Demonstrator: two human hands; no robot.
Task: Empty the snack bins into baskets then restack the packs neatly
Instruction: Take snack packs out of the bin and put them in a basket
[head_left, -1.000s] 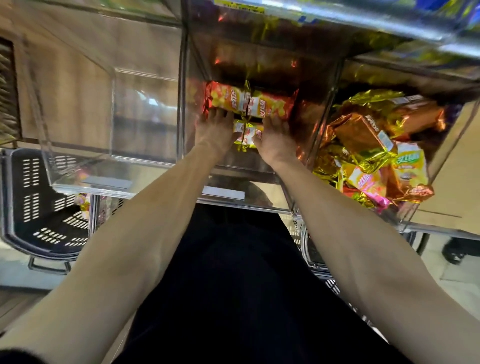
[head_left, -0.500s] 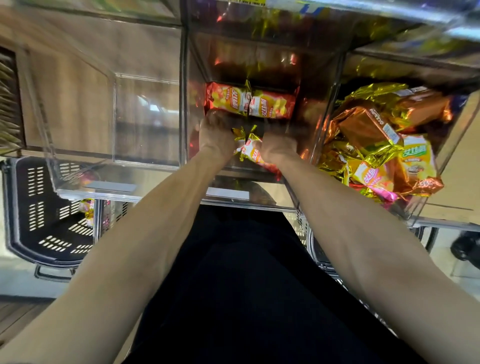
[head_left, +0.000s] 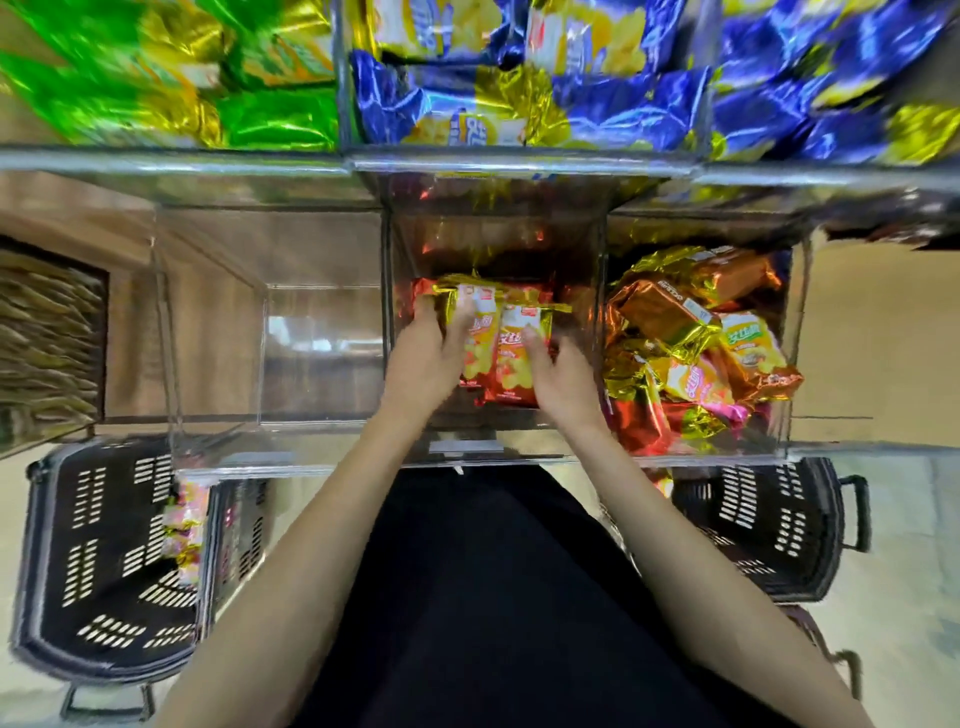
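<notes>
View from above of a person's two bare arms reaching into the middle bin (head_left: 493, 249) of three clear bins in a row on a shelf. Two orange-red snack packs stand side by side and touching near the bin's front wall, with their long axes running front to back and their gold crimped ends pointing at the back wall. The left hand (head_left: 426, 358) curls its fingers and thumb round the left pack (head_left: 480, 338). The right hand (head_left: 563, 379) pinches the right pack (head_left: 514, 364) along its right edge. More orange-red packs (head_left: 530, 293) lie crosswise against the back wall, too blurred to count. The right bin (head_left: 797, 338) holds a loose heap of gold, orange and pink packs (head_left: 675, 322). Two black baskets stand on the floor below, one at left (head_left: 104, 571) and one at right (head_left: 769, 530).
</notes>
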